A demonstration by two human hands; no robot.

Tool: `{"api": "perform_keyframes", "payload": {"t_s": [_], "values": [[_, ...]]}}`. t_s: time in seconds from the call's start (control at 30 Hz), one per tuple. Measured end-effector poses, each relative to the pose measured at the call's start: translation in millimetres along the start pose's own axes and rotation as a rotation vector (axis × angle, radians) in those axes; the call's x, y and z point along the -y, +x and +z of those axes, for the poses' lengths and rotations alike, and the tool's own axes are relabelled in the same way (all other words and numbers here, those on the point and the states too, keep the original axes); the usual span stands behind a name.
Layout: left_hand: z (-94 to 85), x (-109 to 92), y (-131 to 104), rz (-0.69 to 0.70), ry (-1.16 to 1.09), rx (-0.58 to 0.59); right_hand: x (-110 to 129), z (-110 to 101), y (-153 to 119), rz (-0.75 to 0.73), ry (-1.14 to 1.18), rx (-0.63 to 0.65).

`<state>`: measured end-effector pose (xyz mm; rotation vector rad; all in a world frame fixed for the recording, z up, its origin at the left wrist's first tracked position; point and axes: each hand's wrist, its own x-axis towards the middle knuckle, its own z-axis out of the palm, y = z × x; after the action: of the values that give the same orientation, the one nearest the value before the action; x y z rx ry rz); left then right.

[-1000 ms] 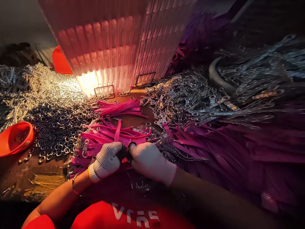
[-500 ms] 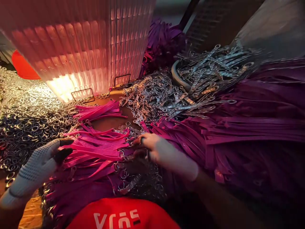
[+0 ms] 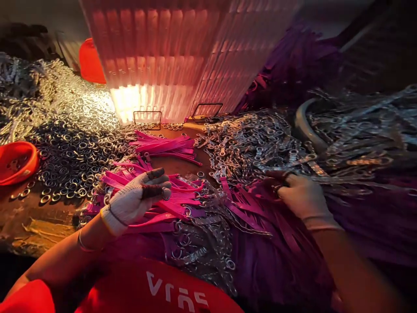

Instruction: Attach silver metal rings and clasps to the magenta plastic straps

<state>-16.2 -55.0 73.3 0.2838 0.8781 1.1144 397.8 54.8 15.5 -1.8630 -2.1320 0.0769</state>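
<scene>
Bright pink straps in a pile (image 3: 185, 201), metal rings at many of the ends. Over the pile's left part, the gloved left hand (image 3: 132, 198), fingers loosely extended and thumb parted from the forefinger; a small metal ring (image 3: 166, 194) at the fingertips, hard to tell whether pinched or not. Right of the pile, the gloved right hand (image 3: 302, 198), fingers partly curled above purple straps (image 3: 283, 232), near a heap of metal chain pieces (image 3: 257, 139); fingertips dark and blurred, so cannot tell whether holding anything. Just beyond the pile, a smaller pink strap bundle (image 3: 169, 144); farther behind it, a ribbed translucent panel (image 3: 163, 65), glowing at lower left. Left of the pile, loose rings (image 3: 71, 161); farther left, an orange-red bowl (image 3: 31, 167).
</scene>
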Motion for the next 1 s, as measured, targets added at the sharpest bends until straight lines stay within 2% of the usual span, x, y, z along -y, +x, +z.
{"api": "perform_keyframes", "payload": {"t_s": [0.07, 0.1, 0.13, 0.17, 0.23, 0.27, 0.37, 0.43, 0.5, 0.57, 0.67, 0.73, 0.87, 0.93, 1.0], "values": [[-3.8, 5.8, -0.7, 0.021, -0.021, -0.007, 22.9, -4.5, -1.6, 0.177, 0.169, -0.087], [-5.1, 8.1, -1.0, 0.032, -0.036, -0.013, 40.6, -6.8, -4.0, 0.202, 0.238, -0.119], [-6.1, 9.9, -1.1, 0.041, -0.054, -0.017, 62.0, -8.6, -7.9, 0.161, 0.289, -0.123], [-6.8, 11.3, -1.1, 0.050, -0.074, -0.020, 86.3, -9.9, -13.3, 0.074, 0.384, -0.112], [-7.9, 12.7, -0.9, 0.078, -0.109, -0.022, 138.5, -10.6, -27.0, -0.080, 0.648, 0.049], [-8.6, 12.9, -0.9, 0.091, -0.120, -0.022, 164.0, -10.2, -34.0, -0.123, 0.705, 0.076], [-11.9, 12.3, -2.1, 0.078, -0.079, 0.025, 224.8, -8.7, -48.7, -0.379, 0.664, 0.130], [-14.9, 11.7, -4.0, 0.060, 0.003, 0.117, 248.4, -9.0, -51.1, -0.571, 0.633, 0.188], [-18.0, 11.1, -6.7, 0.066, 0.093, 0.205, 260.2, -9.6, -50.2, -0.711, 0.649, 0.292], [-20.5, 10.6, -10.3, 0.104, 0.179, 0.236, 264.6, -9.3, -49.5, -0.749, 0.711, 0.402], [-22.0, 10.3, -16.6, 0.296, 0.392, 0.154, 264.9, -7.2, -52.9, -0.586, 0.830, 0.454], [-21.4, 11.2, -20.7, 0.418, 0.528, 0.114, 264.0, -5.4, -57.4, -0.451, 0.882, 0.434], [-18.5, 19.4, -25.4, 0.338, 0.565, 0.156, 261.7, 0.7, -68.8, -0.257, 0.898, 0.295], [-17.1, 25.6, -25.3, 0.352, 0.567, 0.107, 260.3, 5.6, -75.1, -0.225, 0.837, 0.238], [-15.4, 30.4, -24.1, 0.400, 0.579, 0.060, 259.5, 9.8, -80.7, -0.282, 0.712, 0.198]]}}
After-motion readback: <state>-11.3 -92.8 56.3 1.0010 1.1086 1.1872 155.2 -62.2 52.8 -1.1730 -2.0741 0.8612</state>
